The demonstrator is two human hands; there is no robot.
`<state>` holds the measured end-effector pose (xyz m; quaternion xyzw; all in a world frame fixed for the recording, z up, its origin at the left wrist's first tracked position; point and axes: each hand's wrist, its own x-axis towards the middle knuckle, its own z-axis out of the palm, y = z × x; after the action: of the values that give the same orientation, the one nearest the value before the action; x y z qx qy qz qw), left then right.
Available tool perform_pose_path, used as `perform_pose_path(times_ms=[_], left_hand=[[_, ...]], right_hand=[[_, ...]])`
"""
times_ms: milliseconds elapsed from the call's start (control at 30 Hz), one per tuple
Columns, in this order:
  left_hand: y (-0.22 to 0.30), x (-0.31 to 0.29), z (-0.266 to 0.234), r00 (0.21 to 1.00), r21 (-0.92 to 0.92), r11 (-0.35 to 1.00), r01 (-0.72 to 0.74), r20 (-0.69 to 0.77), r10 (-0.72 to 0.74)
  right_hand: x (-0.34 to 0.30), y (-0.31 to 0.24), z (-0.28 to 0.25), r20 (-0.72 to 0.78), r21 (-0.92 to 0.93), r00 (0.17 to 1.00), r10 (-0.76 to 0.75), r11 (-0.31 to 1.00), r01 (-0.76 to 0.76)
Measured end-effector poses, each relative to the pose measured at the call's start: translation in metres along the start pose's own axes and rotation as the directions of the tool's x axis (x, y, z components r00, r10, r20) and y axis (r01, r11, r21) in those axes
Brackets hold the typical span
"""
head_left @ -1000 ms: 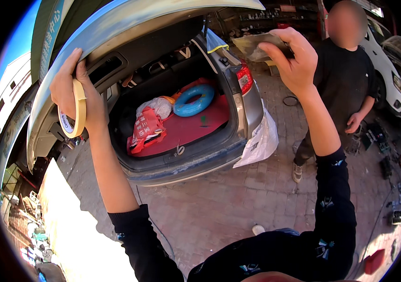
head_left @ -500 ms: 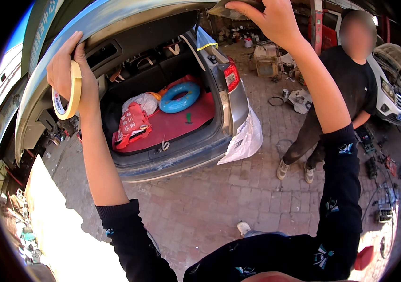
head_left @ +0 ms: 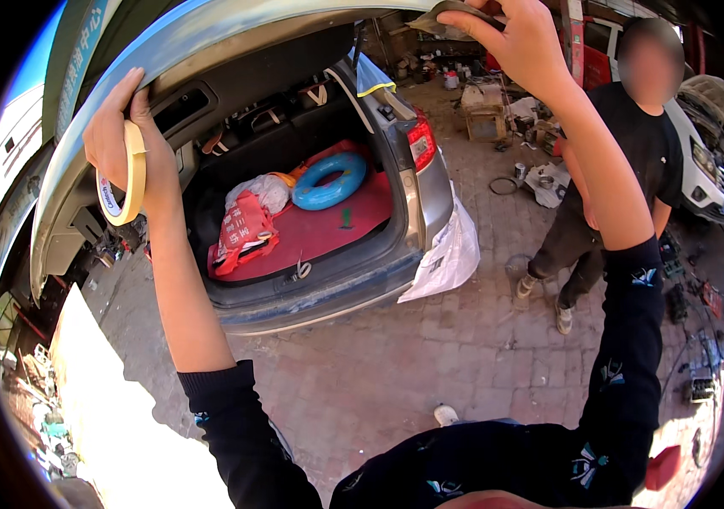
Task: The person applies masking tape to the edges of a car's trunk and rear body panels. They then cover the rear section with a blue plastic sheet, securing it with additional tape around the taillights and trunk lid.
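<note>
we had both arms raised to the lifted grey metal tailgate (head_left: 209,34) of the silver car (head_left: 417,182), our dark sleeves pushed back from the forearms. our left hand (head_left: 124,140) was up at the tailgate's lower edge, the cream-coloured roll of masking tape (head_left: 124,174) hung round it like a bracelet, with the fingers passed through the ring and curled over the edge of the panel; the thumb lay against the roll's side. the roll sat upright against our palm, just below the panel's rim and above the open boot.

our right hand (head_left: 519,42) was higher and further along the same edge, near the top of the view. its fingers were closed in a pinch on a flat grey-brown sheet of what looked like sanding paper (head_left: 447,13), pressed against the tailgate; we could not tell how much of the sheet lay hidden under the palm.

below, in the open boot, a red mat (head_left: 336,229) carried a blue inflatable swim ring (head_left: 328,180), a red printed bag (head_left: 239,233) and a pale crumpled plastic bag (head_left: 258,191). a sheet of white plastic (head_left: 447,259) hung off the rear corner of the car beneath the red tail light (head_left: 421,144). a person in a black t-shirt (head_left: 646,153) stood on the brick paving (head_left: 430,365) to our right, well apart from our hands, with a white car (head_left: 706,170) behind them and small tools and parts scattered on the ground.
</note>
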<state>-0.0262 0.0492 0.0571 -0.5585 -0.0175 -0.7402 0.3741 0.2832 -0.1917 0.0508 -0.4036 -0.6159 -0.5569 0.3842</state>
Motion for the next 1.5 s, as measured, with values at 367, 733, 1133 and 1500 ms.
perform_pose_path(times_ms=[367,733,1133,1500], left_hand=[[-0.001,0.001,0.001,1.000,-0.006,1.000,-0.012,-0.001,0.012],[0.001,0.003,0.000,1.000,-0.021,1.000,0.001,0.030,-0.001],[-0.003,0.002,-0.002,1.000,-0.045,0.999,0.012,0.015,-0.011],[0.013,0.003,0.018,0.997,-0.057,0.996,0.062,-0.035,-0.064]], right_hand=[[0.026,-0.028,-0.010,0.191,-0.092,0.953,0.234,0.971,-0.220],[0.002,-0.013,-0.044,0.371,-0.169,0.911,0.179,0.978,-0.123],[0.044,-0.021,-0.012,0.557,-0.385,0.831,-0.018,0.880,0.277],[0.086,-0.037,-0.019,0.597,-0.235,0.783,-0.174,0.895,0.378]])
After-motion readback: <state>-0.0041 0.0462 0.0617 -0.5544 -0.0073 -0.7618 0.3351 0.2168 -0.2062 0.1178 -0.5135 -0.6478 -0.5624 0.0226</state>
